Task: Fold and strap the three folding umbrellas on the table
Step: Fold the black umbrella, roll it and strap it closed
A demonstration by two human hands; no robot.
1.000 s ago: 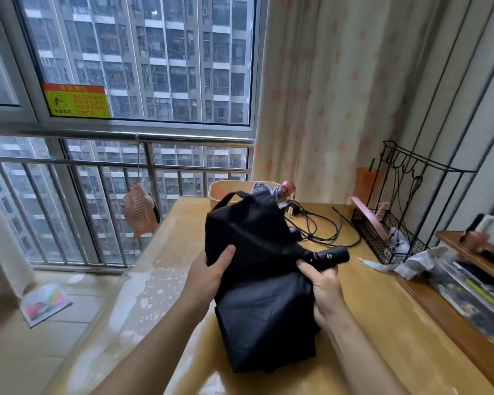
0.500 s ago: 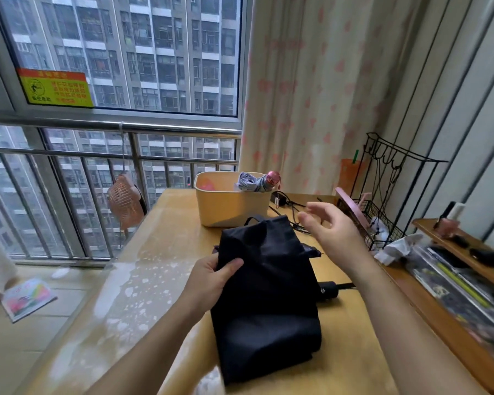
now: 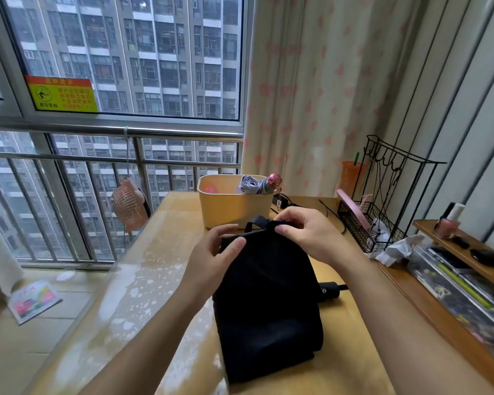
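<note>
A black folding umbrella (image 3: 265,303) lies on the wooden table (image 3: 160,280), its loose canopy spread flat and its black handle (image 3: 330,290) sticking out to the right. My left hand (image 3: 211,258) pinches the canopy's far left corner. My right hand (image 3: 308,235) pinches the far edge beside the black strap loop (image 3: 257,222). A grey folded umbrella with a pink handle (image 3: 258,184) stands in the yellow bin (image 3: 231,208) behind. A third umbrella is not visible.
Black cables (image 3: 325,212) lie behind the umbrella. A black wire rack (image 3: 382,206) and crumpled paper (image 3: 396,249) stand at the right, next to a wooden shelf with small items (image 3: 468,260). The window railing (image 3: 112,135) runs along the left.
My right hand let go of the handle, rose, then came down onto the canopy's far edge. The umbrella now lies flat on the table; my left hand slid up to its far corner.
</note>
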